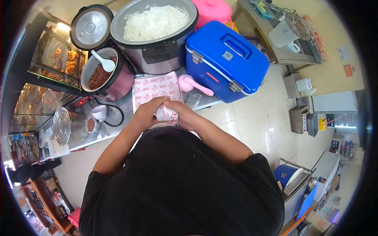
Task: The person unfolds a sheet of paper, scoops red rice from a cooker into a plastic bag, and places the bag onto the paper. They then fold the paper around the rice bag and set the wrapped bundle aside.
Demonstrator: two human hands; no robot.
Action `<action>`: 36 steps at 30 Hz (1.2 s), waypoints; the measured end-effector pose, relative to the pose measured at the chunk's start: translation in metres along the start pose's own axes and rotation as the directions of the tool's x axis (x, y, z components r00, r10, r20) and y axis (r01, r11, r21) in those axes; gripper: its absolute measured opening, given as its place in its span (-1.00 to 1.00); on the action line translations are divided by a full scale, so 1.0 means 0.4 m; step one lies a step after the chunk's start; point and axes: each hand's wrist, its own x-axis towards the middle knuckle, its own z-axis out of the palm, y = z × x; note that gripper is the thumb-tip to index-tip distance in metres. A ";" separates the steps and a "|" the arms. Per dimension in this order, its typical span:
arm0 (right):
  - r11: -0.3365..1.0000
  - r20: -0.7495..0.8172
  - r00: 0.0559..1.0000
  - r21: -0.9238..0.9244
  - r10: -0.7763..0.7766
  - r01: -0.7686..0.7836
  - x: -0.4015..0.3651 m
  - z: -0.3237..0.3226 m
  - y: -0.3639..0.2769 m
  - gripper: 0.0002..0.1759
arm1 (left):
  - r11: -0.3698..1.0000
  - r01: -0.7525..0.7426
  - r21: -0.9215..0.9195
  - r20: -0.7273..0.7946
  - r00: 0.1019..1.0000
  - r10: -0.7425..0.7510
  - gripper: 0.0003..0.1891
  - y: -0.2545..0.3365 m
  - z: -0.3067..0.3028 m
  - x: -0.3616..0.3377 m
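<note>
Both hands meet at frame centre. I see the left hand (146,112) and right hand (184,113) with fingers curled tight around a packet (167,114), just below the wrappers (155,88). The cooker (154,23) of white rice sits at top centre, the blue cooler (226,59) to its right, and a pink scoop (193,85) below them.

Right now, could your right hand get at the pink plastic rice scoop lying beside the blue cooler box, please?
Probably yes: the pink plastic rice scoop lies just beyond the right hand with nothing between, though it and the left hand grip the white printed paper packet.
</note>
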 end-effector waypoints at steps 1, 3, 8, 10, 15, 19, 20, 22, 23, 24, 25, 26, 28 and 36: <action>0.999 0.011 0.999 0.028 0.038 -0.038 -0.015 -0.003 -0.009 -0.47 | 0.999 0.016 0.046 0.021 1.000 -0.017 -0.08 0.014 -0.004 0.004; 0.989 0.034 0.993 0.084 0.117 -0.120 -0.057 -0.010 -0.036 -0.49 | 0.987 -0.099 0.129 -0.034 0.994 0.104 -0.25 0.027 0.004 0.021; 0.955 -0.159 0.967 -0.253 -0.198 0.153 -0.091 -0.048 -0.093 -0.63 | 0.992 -0.085 0.091 -0.019 0.996 0.087 -0.37 0.050 0.018 0.035; 0.890 -0.197 0.921 -0.387 -0.335 0.241 -0.128 -0.077 -0.176 -0.53 | 0.994 0.005 0.111 -0.077 0.997 0.004 -0.38 0.029 0.010 0.001; 0.644 -0.195 0.800 -0.711 -0.567 0.283 -0.271 -0.213 -0.496 -0.58 | 0.913 0.342 0.223 -0.329 0.908 -0.260 -0.42 -0.119 -0.081 -0.199; 0.383 -0.288 0.717 -0.923 -0.634 -0.033 -0.292 -0.334 -0.591 -0.58 | 0.766 0.580 0.276 -0.538 0.754 -0.377 -0.51 -0.277 -0.160 -0.445; 0.171 -0.145 0.647 -0.985 -0.749 -0.024 -0.296 -0.344 -0.594 -0.57 | 0.710 0.627 0.320 -0.575 0.724 -0.381 -0.52 -0.310 -0.177 -0.495; -0.262 0.200 0.503 -0.964 -0.841 -0.055 -0.280 -0.329 -0.592 -0.55 | 0.624 0.667 0.407 -0.639 0.696 -0.327 -0.50 -0.363 -0.215 -0.561; -0.334 0.236 0.494 -0.935 -0.837 -0.119 -0.285 -0.305 -0.585 -0.53 | 0.561 0.699 0.444 -0.673 0.673 -0.306 -0.48 -0.379 -0.229 -0.608; -0.412 0.291 0.498 -0.898 -0.817 -0.150 -0.279 -0.252 -0.564 -0.51 | 0.566 0.693 0.447 -0.714 0.658 -0.241 -0.43 -0.417 -0.237 -0.648; -0.465 0.238 0.628 -0.857 -0.741 -0.224 -0.269 -0.252 -0.537 -0.47 | 0.550 0.710 0.441 -0.716 0.647 -0.262 -0.36 -0.441 -0.255 -0.676; -0.476 0.227 0.677 -0.856 -0.700 -0.204 -0.248 -0.305 -0.505 -0.48 | 0.521 0.675 0.523 -0.707 0.685 -0.177 -0.28 -0.456 -0.272 -0.707; -0.406 0.169 0.680 -0.891 -0.713 -0.204 -0.252 -0.293 -0.499 -0.49 | 0.487 0.731 0.478 -0.728 0.640 -0.245 -0.04 -0.455 -0.276 -0.744; -0.534 0.412 0.455 -0.826 -0.790 -0.179 -0.195 -0.097 -0.290 -0.45 | 0.203 0.937 0.285 -0.675 0.346 -0.651 0.11 -0.433 -0.296 -0.741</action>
